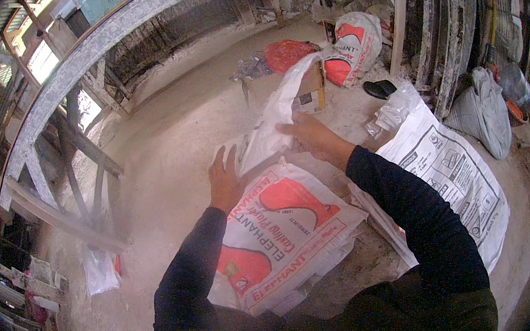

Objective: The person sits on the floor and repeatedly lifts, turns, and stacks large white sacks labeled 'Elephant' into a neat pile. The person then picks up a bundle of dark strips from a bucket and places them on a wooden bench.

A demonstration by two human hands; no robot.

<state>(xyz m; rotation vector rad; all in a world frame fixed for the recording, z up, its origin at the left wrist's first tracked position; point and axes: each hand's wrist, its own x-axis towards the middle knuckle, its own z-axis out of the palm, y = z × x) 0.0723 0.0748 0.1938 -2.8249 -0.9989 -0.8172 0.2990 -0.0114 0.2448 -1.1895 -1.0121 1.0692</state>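
A white woven sack (266, 134) stretches away from me toward a cardboard box, its far end lifted and narrow. My right hand (315, 135) is closed on the right edge of that sack. At its near left end my left hand (226, 180) has its fingers stretched and apart, at or beside the sack's edge; whether they press on it is hard to see. Below both hands lies a stack of flat white sacks with red print (297, 217). Right of my right forearm, white sacks with black print (438, 165) lie flat.
Beyond the sack stands the cardboard box (313, 85), with a red plastic bag (288, 55) behind it. A printed sack (356, 44) leans upright near a dark sandal (379, 89). At far right sits a grey sack (485, 114). Wooden beams (62, 218) frame the left.
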